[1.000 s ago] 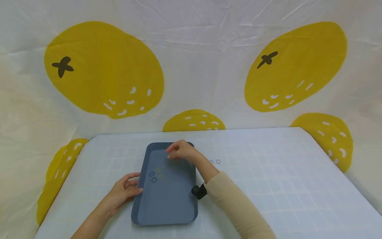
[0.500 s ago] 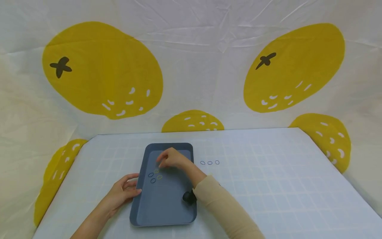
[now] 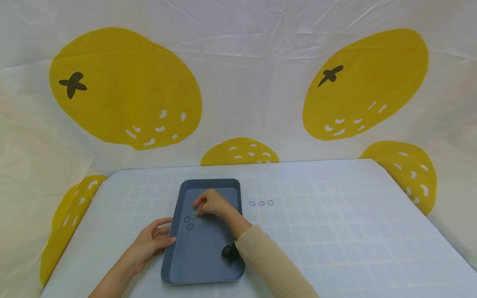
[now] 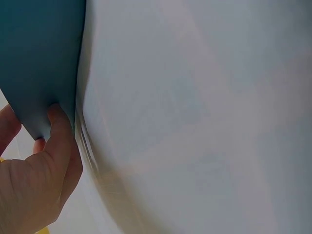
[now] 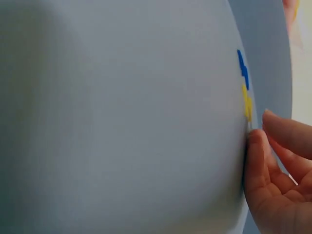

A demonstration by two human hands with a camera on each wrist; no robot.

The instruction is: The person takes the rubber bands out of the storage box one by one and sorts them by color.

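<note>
- head view: a blue-grey tray [image 3: 205,252] lies lengthwise on the pale checked table cover [image 3: 335,231], left of the table's middle.
- head view: the left hand [image 3: 150,242] rests at the tray's left rim, thumb against the edge and fingers loosely bent; whether it actually clamps the rim cannot be told here.
- head view: the right hand [image 3: 210,203] is over the far half of the tray, fingertips lowered to the tray floor just beside a small group of rings [image 3: 192,220], two blue and two yellowish. whether the fingers pinch a ring cannot be told.
- head view: the two hands are apart, left at the rim and right inside the tray.
- head view: three more blue rings [image 3: 261,203] lie in a row on the cover right of the tray; faint yellowish rings [image 3: 258,217] lie just nearer.
- head view: a black wrist camera [image 3: 229,252] sits at the beige sleeve [image 3: 268,260].
- head view: backdrop cloth [image 3: 238,82] printed with big yellow citrus shapes; no readable writing or brand.
- left wrist view: thumb of the left hand [image 4: 44,180] presses on the tray's [image 4: 39,58] edge; other fingers mostly hidden.
- right wrist view: blurred; fingers of the right hand [image 5: 280,175] slightly bent and apart, near blue and yellow specks [image 5: 245,85] on the tray [image 5: 122,117].
</note>
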